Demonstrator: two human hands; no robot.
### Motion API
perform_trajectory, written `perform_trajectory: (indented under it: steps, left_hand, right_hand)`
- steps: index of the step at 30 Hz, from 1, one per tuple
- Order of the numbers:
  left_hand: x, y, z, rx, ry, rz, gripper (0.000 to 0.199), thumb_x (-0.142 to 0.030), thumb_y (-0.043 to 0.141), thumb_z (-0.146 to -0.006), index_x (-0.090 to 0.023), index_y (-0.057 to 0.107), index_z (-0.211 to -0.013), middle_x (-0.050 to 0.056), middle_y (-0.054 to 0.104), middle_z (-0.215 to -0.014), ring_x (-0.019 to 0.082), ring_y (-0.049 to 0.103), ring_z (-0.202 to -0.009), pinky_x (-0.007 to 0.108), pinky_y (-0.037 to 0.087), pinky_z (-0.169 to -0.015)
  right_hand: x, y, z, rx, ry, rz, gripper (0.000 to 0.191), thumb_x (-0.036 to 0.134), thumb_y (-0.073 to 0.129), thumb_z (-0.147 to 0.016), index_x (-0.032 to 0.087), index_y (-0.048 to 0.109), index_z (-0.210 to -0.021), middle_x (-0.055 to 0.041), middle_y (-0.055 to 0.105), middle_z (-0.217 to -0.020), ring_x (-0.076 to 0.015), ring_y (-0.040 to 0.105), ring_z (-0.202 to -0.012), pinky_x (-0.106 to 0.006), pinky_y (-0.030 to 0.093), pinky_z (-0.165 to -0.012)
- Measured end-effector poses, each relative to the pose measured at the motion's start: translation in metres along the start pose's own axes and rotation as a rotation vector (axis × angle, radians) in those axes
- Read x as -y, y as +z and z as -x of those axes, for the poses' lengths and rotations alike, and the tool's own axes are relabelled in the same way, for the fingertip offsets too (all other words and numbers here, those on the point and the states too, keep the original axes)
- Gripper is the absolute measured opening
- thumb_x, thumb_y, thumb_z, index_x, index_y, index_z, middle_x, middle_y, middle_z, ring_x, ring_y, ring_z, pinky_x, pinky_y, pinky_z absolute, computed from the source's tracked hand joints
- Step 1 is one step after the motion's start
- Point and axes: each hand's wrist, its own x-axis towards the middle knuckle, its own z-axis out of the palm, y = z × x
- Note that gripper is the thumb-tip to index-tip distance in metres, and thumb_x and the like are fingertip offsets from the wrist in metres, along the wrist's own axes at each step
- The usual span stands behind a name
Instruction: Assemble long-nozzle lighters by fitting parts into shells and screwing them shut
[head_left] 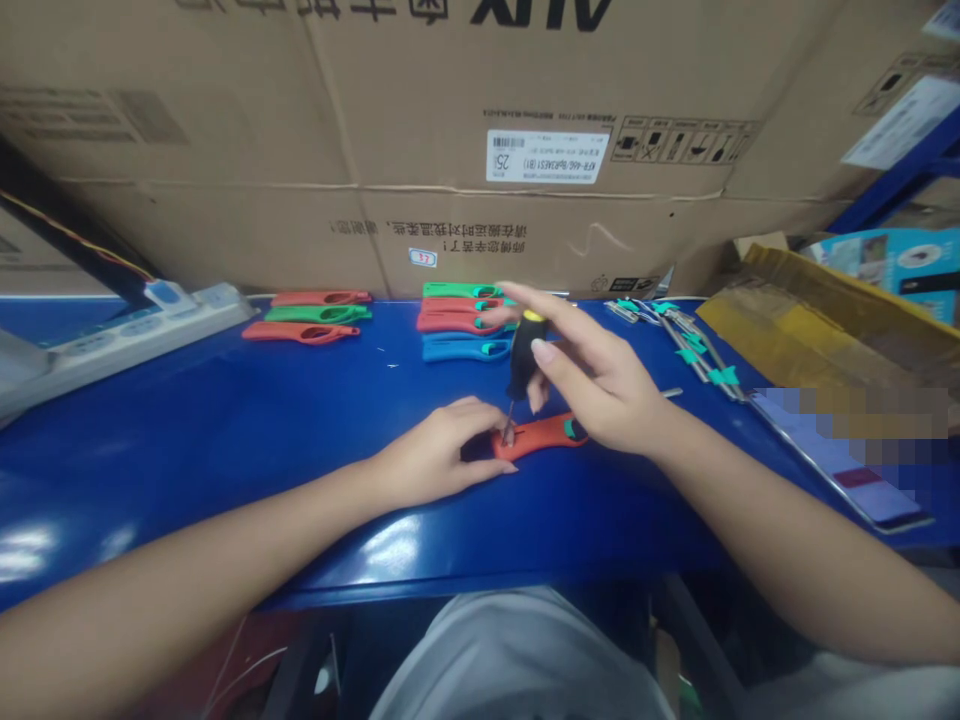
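Note:
On the blue table lies an orange plastic handle (544,435) with a teal piece near its right end. My left hand (446,450) grips the left end of this handle between thumb and fingers. Held upright above it, a black screwdriver (524,362) with a yellow top is in my right hand (600,375), fingers closed round its grip. The screwdriver's shaft points down at the handle's left end, close to my left fingertips. Whether the tip touches a screw is too small to tell. A metal rod sticks out to the right, partly behind my right hand.
Green, red and blue handles (457,348) lie in a stack-like row behind my hands. More orange and green handles (304,333) lie at back left, beside a white power strip (142,335). Metal rods with teal pieces (697,350) and a phone (840,460) lie right. Cardboard (420,110) stands behind.

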Motion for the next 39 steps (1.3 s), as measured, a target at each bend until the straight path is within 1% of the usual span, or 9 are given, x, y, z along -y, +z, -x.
perform_trajectory:
  steps: [2, 6, 11, 17, 21, 23, 29, 34, 39]
  left_hand:
    - [0.0010, 0.0006, 0.0004, -0.005, 0.011, -0.012, 0.020, -0.034, 0.074, -0.090, -0.019, 0.065, -0.101, 0.005, 0.070, -0.099, 0.020, 0.065, -0.096, 0.033, 0.052, -0.089]
    - [0.0026, 0.0014, 0.0012, -0.011, 0.038, -0.031, 0.020, -0.034, 0.072, -0.092, -0.019, 0.064, -0.103, 0.006, 0.070, -0.101, 0.020, 0.065, -0.098, 0.034, 0.051, -0.090]
    - [0.0014, 0.0000, 0.0007, 0.002, 0.042, -0.019, 0.021, -0.035, 0.071, -0.093, -0.019, 0.065, -0.105, 0.006, 0.071, -0.101, 0.021, 0.065, -0.098, 0.035, 0.052, -0.091]
    - [0.0025, 0.0008, 0.0015, 0.001, 0.082, -0.057, 0.021, -0.033, 0.070, -0.093, -0.019, 0.063, -0.108, 0.007, 0.071, -0.108, 0.022, 0.064, -0.105, 0.037, 0.051, -0.095]
    - [0.0020, 0.0008, 0.0015, -0.014, 0.090, -0.068, 0.021, -0.032, 0.069, -0.094, -0.019, 0.063, -0.109, 0.009, 0.069, -0.113, 0.023, 0.064, -0.112, 0.036, 0.051, -0.098]
    - [0.0015, 0.0005, 0.0015, -0.011, 0.086, -0.070, 0.021, -0.032, 0.069, -0.094, -0.019, 0.063, -0.109, 0.008, 0.069, -0.112, 0.023, 0.064, -0.111, 0.035, 0.051, -0.097]
    - [0.0022, 0.0005, 0.0029, 0.015, 0.090, -0.114, 0.018, -0.030, 0.065, -0.096, -0.018, 0.061, -0.110, 0.008, 0.069, -0.110, 0.022, 0.063, -0.104, 0.037, 0.051, -0.095]
    - [0.0022, 0.0003, 0.0024, 0.014, 0.079, -0.113, 0.022, -0.032, 0.067, -0.096, -0.018, 0.062, -0.111, 0.007, 0.068, -0.106, 0.021, 0.062, -0.102, 0.035, 0.051, -0.093]
    - [0.0025, 0.0007, 0.0019, 0.012, 0.106, -0.106, 0.018, -0.027, 0.066, -0.096, -0.017, 0.060, -0.109, 0.008, 0.067, -0.109, 0.021, 0.061, -0.105, 0.035, 0.049, -0.095]
  right_hand:
    - [0.0008, 0.0000, 0.0002, 0.021, 0.003, -0.021, 0.044, 0.032, 0.045, -0.105, 0.028, 0.047, -0.149, -0.0073, 0.068, -0.130, -0.0152, 0.071, -0.082, -0.030, 0.062, -0.068]
    - [0.0007, -0.0009, -0.0002, -0.160, -0.195, 0.225, 0.034, 0.037, 0.069, -0.093, 0.025, 0.069, -0.124, -0.0071, 0.075, -0.106, -0.0205, 0.070, -0.085, -0.035, 0.061, -0.078]
    - [0.0052, -0.0011, -0.0027, -0.106, -0.094, 0.117, 0.038, 0.030, 0.043, -0.105, 0.027, 0.063, -0.136, -0.0089, 0.070, -0.125, -0.0226, 0.070, -0.102, -0.041, 0.060, -0.088]
    - [0.0028, -0.0031, -0.0015, -0.224, -0.202, 0.271, 0.025, 0.038, 0.069, -0.092, 0.026, 0.073, -0.114, -0.0045, 0.074, -0.091, -0.0200, 0.068, -0.080, -0.036, 0.059, -0.078]
    - [0.0025, -0.0001, 0.0004, -0.086, -0.132, 0.161, 0.035, 0.032, 0.046, -0.104, 0.025, 0.058, -0.136, -0.0087, 0.069, -0.120, -0.0223, 0.068, -0.102, -0.038, 0.059, -0.086]
    - [0.0021, 0.0019, 0.0012, 0.014, -0.062, 0.053, 0.040, 0.031, 0.039, -0.106, 0.026, 0.050, -0.144, -0.0088, 0.066, -0.130, -0.0202, 0.068, -0.103, -0.036, 0.060, -0.086]
    - [-0.0018, 0.0018, 0.0043, -0.099, -0.260, 0.305, 0.034, 0.044, 0.064, -0.096, 0.023, 0.066, -0.123, -0.0046, 0.075, -0.094, -0.0189, 0.071, -0.080, -0.031, 0.059, -0.076]
    - [0.0042, 0.0028, 0.0021, -0.005, -0.132, 0.105, 0.041, 0.029, 0.032, -0.108, 0.022, 0.053, -0.143, -0.0068, 0.070, -0.128, -0.0153, 0.073, -0.096, -0.030, 0.060, -0.083]
    - [0.0032, 0.0010, 0.0025, -0.197, -0.261, 0.349, 0.027, 0.037, 0.065, -0.096, 0.018, 0.070, -0.114, -0.0061, 0.079, -0.102, -0.0142, 0.072, -0.073, -0.025, 0.059, -0.068]
